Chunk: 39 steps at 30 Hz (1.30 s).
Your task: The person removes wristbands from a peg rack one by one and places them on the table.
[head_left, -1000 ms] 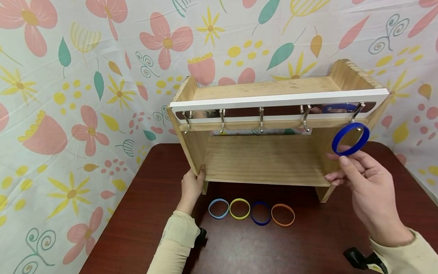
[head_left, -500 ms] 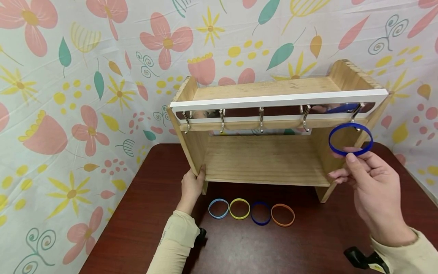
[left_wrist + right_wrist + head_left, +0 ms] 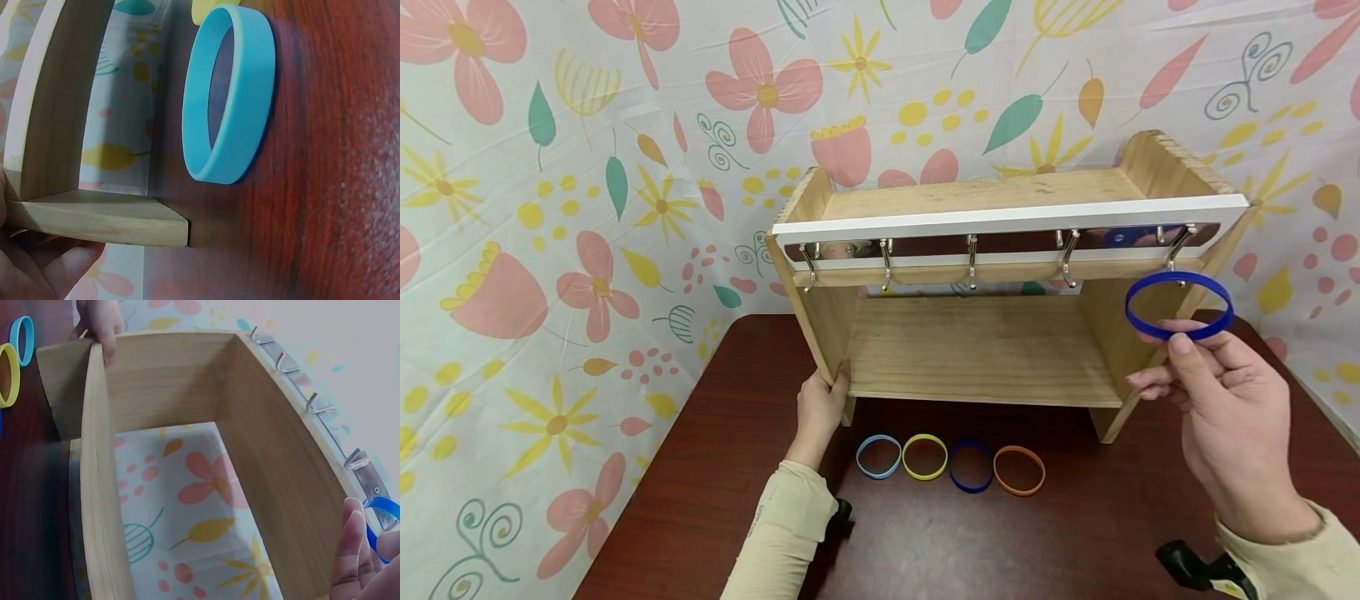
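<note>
My right hand (image 3: 1240, 425) pinches a blue silicone wristband (image 3: 1213, 331) between thumb and fingers. The band sits just below the rightmost metal hook (image 3: 1180, 243) of a wooden shelf (image 3: 985, 350); whether it touches the hook I cannot tell. In the right wrist view the band (image 3: 372, 537) is partly cut off at the edge. My left hand (image 3: 820, 412) grips the lower edge of the shelf's left side panel. In the left wrist view, its fingers lie around the wood near a light blue wristband (image 3: 250, 94).
On the dark table (image 3: 910, 550) before the shelf lie the light blue band, a yellow band (image 3: 925, 478), a dark blue band (image 3: 972, 490) and an orange band (image 3: 1020, 493) in a row. Several hooks line the white rail (image 3: 1015, 215). A flowered cloth (image 3: 647, 167) hangs behind.
The right hand has drawn slightly right and down with the blue wristband, whose ring now lies flatter to the view. The left hand and the bands on the table have stayed put.
</note>
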Each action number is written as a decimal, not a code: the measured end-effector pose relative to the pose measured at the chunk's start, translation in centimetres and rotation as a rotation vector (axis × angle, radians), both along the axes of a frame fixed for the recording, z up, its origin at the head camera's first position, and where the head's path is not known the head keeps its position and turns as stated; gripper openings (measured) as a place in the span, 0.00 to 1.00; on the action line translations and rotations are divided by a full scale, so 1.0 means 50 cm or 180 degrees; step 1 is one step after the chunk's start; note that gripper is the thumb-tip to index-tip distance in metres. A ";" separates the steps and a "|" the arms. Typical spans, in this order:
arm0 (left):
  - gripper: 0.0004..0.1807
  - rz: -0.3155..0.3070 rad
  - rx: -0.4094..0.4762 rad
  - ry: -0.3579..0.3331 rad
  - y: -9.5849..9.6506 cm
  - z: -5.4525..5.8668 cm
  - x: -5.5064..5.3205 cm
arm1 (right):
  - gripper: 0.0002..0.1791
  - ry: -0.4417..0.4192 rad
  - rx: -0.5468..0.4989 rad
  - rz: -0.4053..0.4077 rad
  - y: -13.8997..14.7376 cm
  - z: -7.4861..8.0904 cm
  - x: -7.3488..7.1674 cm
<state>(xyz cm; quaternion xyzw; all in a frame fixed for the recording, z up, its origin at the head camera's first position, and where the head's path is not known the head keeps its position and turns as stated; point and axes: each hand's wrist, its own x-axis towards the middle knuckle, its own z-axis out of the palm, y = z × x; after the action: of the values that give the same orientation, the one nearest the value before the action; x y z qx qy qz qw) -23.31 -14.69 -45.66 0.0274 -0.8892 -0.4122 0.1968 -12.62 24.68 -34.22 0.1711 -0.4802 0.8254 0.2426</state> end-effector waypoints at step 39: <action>0.17 0.0017 0.0035 -0.0036 0.000 -0.003 -0.001 | 0.14 -0.0260 0.0458 0.0251 0.014 -0.060 0.020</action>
<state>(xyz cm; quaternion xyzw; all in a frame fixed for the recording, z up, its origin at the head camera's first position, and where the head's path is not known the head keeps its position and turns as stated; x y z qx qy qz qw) -23.34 -14.68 -45.79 0.0331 -0.8880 -0.4163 0.1926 -11.61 25.37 -37.21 0.1731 -0.5406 0.8040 0.1773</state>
